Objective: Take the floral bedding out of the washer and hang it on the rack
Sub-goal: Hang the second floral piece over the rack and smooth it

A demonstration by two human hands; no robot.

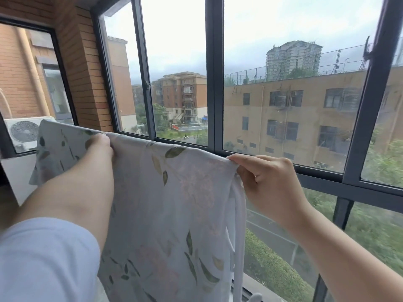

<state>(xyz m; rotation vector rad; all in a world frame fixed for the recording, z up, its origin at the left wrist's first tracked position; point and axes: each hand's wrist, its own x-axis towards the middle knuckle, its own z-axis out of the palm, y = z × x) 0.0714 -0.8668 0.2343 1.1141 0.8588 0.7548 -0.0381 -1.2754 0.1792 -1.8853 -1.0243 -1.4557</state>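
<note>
a person is holding up a sheet of floral bedding (174,203) in front of a wide window, both bare arms reaching forward. the pale cloth, printed with green leaves and faint pink blossoms, is hanging down from a top fold that is sloping from the upper left toward the lower right. the left hand (101,147) is gripping that fold toward its left part, the fingers curling over the far side of the cloth and out of sight, the knuckles facing the camera. the right hand (268,177) is pinching the right end of the fold between thumb and forefinger, with the other fingers curling loosely beneath. it cannot be told whether the fold is lying over a rail, since the cloth is covering whatever is under it. a pale blue sleeve (43,258) is filling the lower left corner on the left arm. behind the bedding, the dark window frame (214,73) is dividing the glass into tall panes. an air-conditioner unit (24,132) is sitting outside the left pane, just beside the cloth's upper left corner, and a brick pillar (87,73) is rising next to it. beyond the glass, apartment blocks (294,110) are standing under a grey sky, with green trees below.
</note>
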